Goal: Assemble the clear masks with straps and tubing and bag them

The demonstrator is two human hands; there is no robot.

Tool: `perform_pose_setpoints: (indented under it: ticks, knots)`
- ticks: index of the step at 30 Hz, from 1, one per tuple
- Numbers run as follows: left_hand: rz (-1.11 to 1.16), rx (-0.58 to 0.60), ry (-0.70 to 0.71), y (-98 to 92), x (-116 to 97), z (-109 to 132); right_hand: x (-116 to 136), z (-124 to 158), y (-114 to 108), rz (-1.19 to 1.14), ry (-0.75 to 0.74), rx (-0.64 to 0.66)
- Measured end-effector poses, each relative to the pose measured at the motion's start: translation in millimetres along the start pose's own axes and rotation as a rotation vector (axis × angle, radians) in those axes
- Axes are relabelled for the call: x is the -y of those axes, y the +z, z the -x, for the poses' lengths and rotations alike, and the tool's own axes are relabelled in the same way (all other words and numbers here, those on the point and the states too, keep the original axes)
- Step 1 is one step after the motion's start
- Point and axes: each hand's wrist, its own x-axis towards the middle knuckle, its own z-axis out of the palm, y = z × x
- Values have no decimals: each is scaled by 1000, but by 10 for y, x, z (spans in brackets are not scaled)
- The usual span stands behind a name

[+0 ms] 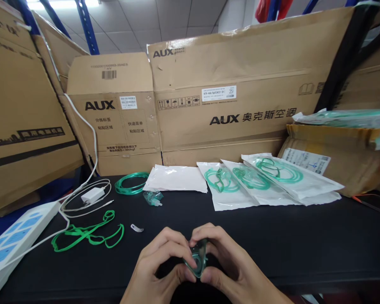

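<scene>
We see a black tabletop (304,245) carrying, on our left, a white power strip (19,237), an adapter (93,195), a green strap (88,233) and a small pale strip (137,228); farther back lie coiled green tubing (126,192), a clear greenish piece (153,197), a plain white packet (175,178) and overlapping tubing packets (250,185).

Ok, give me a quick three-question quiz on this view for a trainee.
1. True or false: the left hand and right hand both hold the clear greenish piece.
2. Which lies nearest the small silvery strip? (a) power strip (b) green strap (c) brown carton
3. Fill in: the green tubing coil lies to the ___ of the flat white packet.

Key: 1. True; 2. b; 3. left
</scene>
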Motion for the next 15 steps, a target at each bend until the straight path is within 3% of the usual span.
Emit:
perform_pose_setpoints:
  ticks: [6,15]
  knots:
    - [-5,-17,48,-18,-55,-29,-81,-4,1,-34,10,-14]
    - [-169,-84,223,50,-51,-43,-60,-31,0,62,-115,-83]
